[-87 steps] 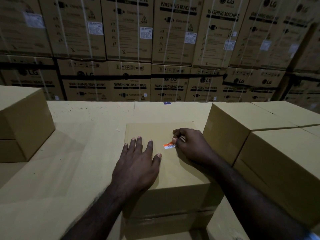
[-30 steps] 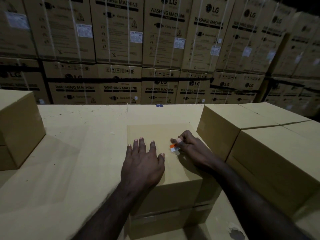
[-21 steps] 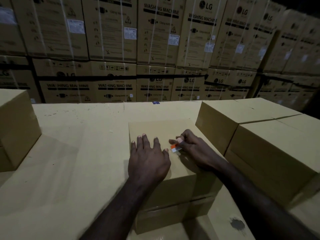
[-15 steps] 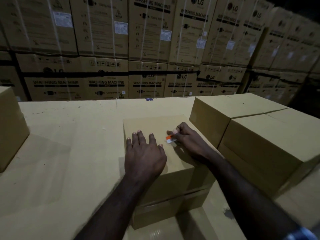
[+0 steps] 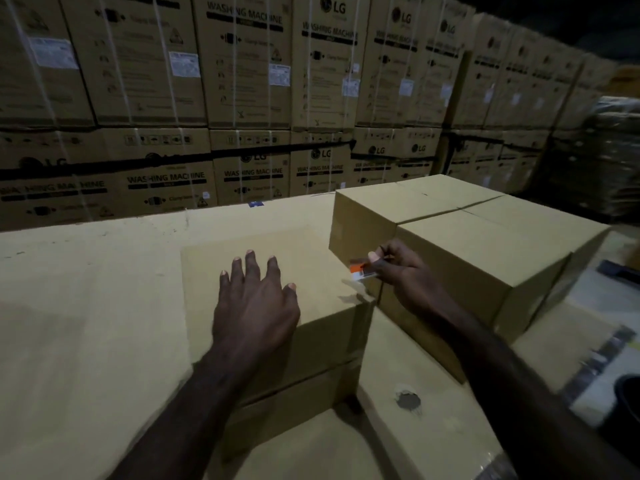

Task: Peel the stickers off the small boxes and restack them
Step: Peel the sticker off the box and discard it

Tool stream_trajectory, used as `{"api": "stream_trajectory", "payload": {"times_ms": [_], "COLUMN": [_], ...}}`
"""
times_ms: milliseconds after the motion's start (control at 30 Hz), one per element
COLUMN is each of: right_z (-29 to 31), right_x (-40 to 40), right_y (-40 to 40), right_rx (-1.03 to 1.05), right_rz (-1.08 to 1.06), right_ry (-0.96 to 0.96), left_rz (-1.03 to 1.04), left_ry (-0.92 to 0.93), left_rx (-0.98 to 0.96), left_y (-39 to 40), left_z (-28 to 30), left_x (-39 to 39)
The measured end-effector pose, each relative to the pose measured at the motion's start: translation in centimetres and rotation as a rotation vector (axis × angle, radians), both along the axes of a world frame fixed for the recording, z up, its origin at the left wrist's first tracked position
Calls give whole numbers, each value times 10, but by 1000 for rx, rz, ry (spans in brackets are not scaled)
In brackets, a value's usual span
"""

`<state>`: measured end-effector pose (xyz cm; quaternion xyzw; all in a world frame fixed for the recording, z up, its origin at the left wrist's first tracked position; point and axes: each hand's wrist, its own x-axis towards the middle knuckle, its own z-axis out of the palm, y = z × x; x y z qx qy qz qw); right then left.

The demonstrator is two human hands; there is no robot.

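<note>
A small plain cardboard box [image 5: 311, 341] stands in front of me on a wide cardboard surface [image 5: 86, 323]. My left hand [image 5: 256, 303] rests flat on its top, fingers spread. My right hand [image 5: 401, 271] is at the box's right edge and pinches a small orange and white sticker [image 5: 360, 270] between thumb and fingers. The sticker is lifted above the box's top corner. A pale mark [image 5: 349, 284] shows on the box just below the sticker.
Two stacked small boxes [image 5: 485, 258] stand close on the right, just behind my right hand. A wall of large washing machine cartons [image 5: 242, 98] fills the background. A torn hole [image 5: 408, 400] marks the lower surface. Dark objects [image 5: 623, 393] lie at the right edge.
My right hand has pulled the sticker off the box top and carried it right, past the box's edge. My left hand stays flat on the box. The view swung to the right.
</note>
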<state>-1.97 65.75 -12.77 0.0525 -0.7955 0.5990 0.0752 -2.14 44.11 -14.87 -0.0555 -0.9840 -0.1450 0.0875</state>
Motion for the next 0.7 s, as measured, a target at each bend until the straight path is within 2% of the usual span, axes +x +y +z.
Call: {"api": "stream_trajectory", "payload": {"times_ms": [300, 533, 700], "right_z": [-3, -17, -27], "right_x": [73, 138, 181], "right_y": [164, 321, 416], "right_rx": [-1, 143, 158], "right_rz": [-205, -440, -600], "right_ry": [125, 168, 171], "left_rz": [-214, -437, -571], "left_ry": [140, 131, 99], "left_rx": [120, 174, 178], "left_y": [184, 363, 467], "left_z": [8, -8, -16], "left_x": [54, 98, 118]}}
